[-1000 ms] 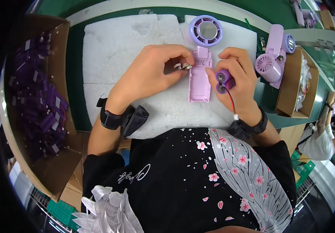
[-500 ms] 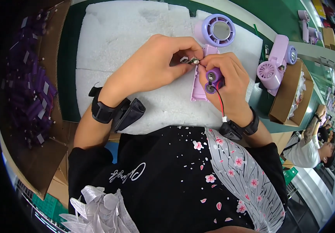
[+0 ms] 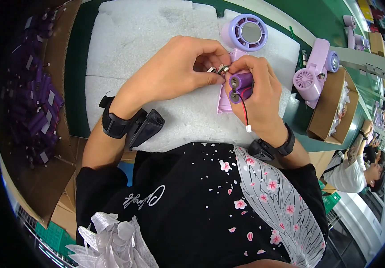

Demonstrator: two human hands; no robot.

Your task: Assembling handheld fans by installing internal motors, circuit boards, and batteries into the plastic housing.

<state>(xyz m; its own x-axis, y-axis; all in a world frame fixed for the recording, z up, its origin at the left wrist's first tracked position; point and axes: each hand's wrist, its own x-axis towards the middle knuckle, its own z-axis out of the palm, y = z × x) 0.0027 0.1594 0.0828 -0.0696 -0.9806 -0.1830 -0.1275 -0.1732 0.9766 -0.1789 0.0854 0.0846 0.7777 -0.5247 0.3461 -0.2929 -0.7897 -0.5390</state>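
My left hand (image 3: 181,67) is closed, its thumb and fingers pinching a small circuit board (image 3: 222,69) with white connectors. Against that board rest the thumb and index fingertips of my right hand (image 3: 261,91). A purple battery pack (image 3: 241,85) of two cells is held in the right palm, and its red and black wires (image 3: 245,111) hang down to a white plug (image 3: 248,128). Under both hands lies an open lilac fan housing (image 3: 223,105). Its round fan head (image 3: 248,32), with a silvery centre disc, points away from me. My right hand covers much of the housing.
White foam padding (image 3: 125,40) covers the green table. At left stands a cardboard box (image 3: 60,58) full of purple battery packs (image 3: 40,116). To the right are lilac fans (image 3: 311,80) and a small cardboard box (image 3: 333,111). Another person (image 3: 349,172) is farther right.
My right hand has turned slightly, so the battery pack shows more of its side and its wires have swung left. Both hands still meet at the circuit board.
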